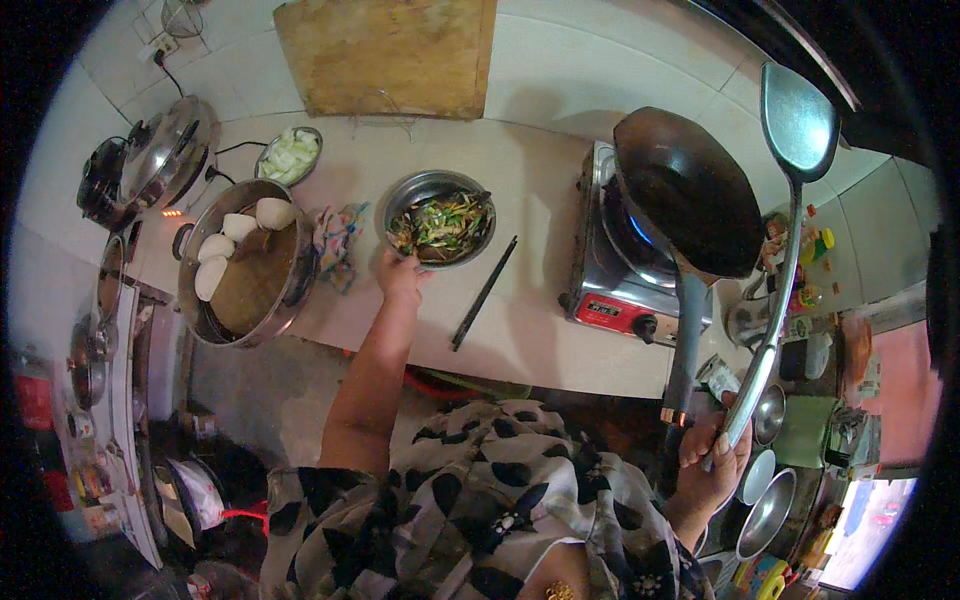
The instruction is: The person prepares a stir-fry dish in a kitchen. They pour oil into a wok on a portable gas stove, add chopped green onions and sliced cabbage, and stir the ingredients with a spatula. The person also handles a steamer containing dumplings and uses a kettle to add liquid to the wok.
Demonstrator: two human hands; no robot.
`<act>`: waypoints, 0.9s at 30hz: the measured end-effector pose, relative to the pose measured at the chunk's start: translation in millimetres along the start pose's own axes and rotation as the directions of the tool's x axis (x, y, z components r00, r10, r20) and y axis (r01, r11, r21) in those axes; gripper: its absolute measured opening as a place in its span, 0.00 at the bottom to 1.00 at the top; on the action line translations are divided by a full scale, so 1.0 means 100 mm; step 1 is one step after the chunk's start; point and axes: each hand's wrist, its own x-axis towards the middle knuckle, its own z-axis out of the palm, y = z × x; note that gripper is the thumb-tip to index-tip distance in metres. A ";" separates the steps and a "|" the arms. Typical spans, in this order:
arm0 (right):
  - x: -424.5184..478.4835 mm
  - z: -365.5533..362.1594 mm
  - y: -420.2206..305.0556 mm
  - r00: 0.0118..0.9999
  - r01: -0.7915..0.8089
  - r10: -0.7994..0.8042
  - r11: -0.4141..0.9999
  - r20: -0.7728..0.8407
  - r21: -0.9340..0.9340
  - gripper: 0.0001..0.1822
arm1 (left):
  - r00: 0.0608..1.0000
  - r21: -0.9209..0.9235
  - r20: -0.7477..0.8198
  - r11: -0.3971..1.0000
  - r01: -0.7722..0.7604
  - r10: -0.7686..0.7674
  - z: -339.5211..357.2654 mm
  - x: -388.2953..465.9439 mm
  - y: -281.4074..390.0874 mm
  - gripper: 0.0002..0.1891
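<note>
My left hand (403, 276) grips the near rim of a steel bowl (391, 193) on the counter. Inside it lies a cooked dish (450, 225) with green and dark strips. My right hand (709, 461) is closed around the handle of a metal wok spatula (796, 127), whose blade points up and away. A dark wok (686, 187) with a grey handle (684, 345) sits tilted over a lit gas stove (622, 300); a blue flame shows beneath it. Whether the wok touches the burner I cannot tell. Dark chopsticks (485, 292) lie between bowl and stove.
At left stands a steamer pot (296, 300) with several white buns (217, 247). Beyond are a bowl of pale green chopped vegetable (291, 156) and a lidded electric pot (157, 157). A crumpled cloth (337, 240) lies near the pot. A cutting board (390, 56) leans on the wall.
</note>
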 end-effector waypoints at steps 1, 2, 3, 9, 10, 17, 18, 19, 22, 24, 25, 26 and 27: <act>0.00 0.00 -0.01 1.000 0.001 -0.001 1.000 -0.007 0.000 0.30 | 1.000 0.022 -0.020 1.000 -0.020 0.021 0.01 0.00 0.00 0.29; 0.00 0.01 -0.02 1.000 0.001 -0.001 1.000 -0.013 -0.001 0.30 | 0.999 0.027 0.000 0.999 -0.048 0.048 0.02 -0.01 0.01 0.29; 0.01 0.01 -0.03 1.000 0.001 -0.001 1.000 -0.018 -0.001 0.30 | 0.997 0.031 0.021 0.997 -0.075 0.075 0.03 -0.02 0.02 0.29; 0.00 -0.05 0.00 1.000 -0.009 0.010 0.999 -0.028 0.032 0.30 | 0.987 0.085 0.101 0.987 -0.134 0.125 0.18 -0.24 0.38 0.29; 0.01 -0.05 0.01 1.000 -0.007 0.008 0.999 -0.020 0.041 0.30 | 0.982 0.094 0.123 0.984 -0.152 0.140 0.18 -0.25 0.42 0.30; 0.03 -0.08 0.02 1.000 -0.018 0.018 0.998 -0.003 0.059 0.30 | 0.975 0.181 0.101 0.960 -0.211 0.196 0.14 -0.25 0.53 0.37; 0.03 -0.08 0.02 1.000 -0.013 0.014 0.998 -0.004 0.058 0.30 | 0.976 0.207 0.092 0.955 -0.212 0.197 0.13 -0.26 0.53 0.37; 0.03 -0.09 0.02 1.000 -0.016 0.017 0.998 -0.011 0.055 0.30 | 0.977 0.232 0.083 0.950 -0.211 0.196 0.14 -0.27 0.54 0.37; 0.02 -0.10 0.02 0.999 -0.026 0.028 0.998 -0.027 0.050 0.31 | 0.971 0.237 0.085 0.942 -0.239 0.225 0.17 -0.33 0.58 0.37; 0.02 -0.08 0.00 0.999 -0.036 0.038 0.998 -0.029 0.054 0.31 | 0.966 0.274 0.083 0.926 -0.258 0.244 0.16 -0.28 0.56 0.37; 0.02 -0.09 0.00 0.999 -0.031 0.032 0.998 -0.023 0.054 0.31 | 0.964 0.293 0.085 0.918 -0.267 0.253 0.15 -0.25 0.54 0.37; 0.02 -0.12 0.02 1.000 -0.025 0.026 0.998 -0.017 0.054 0.31 | 0.959 0.299 0.098 0.911 -0.282 0.265 0.13 -0.21 0.51 0.37; 0.01 -0.13 0.02 1.000 -0.020 0.021 0.998 -0.011 0.053 0.31 | 0.954 0.306 0.112 0.904 -0.298 0.277 0.10 -0.18 0.48 0.37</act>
